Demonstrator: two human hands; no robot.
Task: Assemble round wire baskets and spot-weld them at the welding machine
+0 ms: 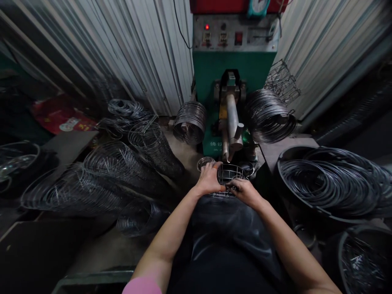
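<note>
A round wire basket sits just below the electrode tips of a green machine, close in front of my body. My left hand grips the basket's left side, thumb and fingers spread around its wires. At the basket's right front, my right hand has its fingers pinched together against the wires; whether a small loose piece is between them is too dark to tell. The machine's metal arm points down toward the basket.
Stacks of wire rings stand at the left. Ring bundles hang on both sides of the machine. At the right are a black tub of wire rings and a bucket of small metal pieces.
</note>
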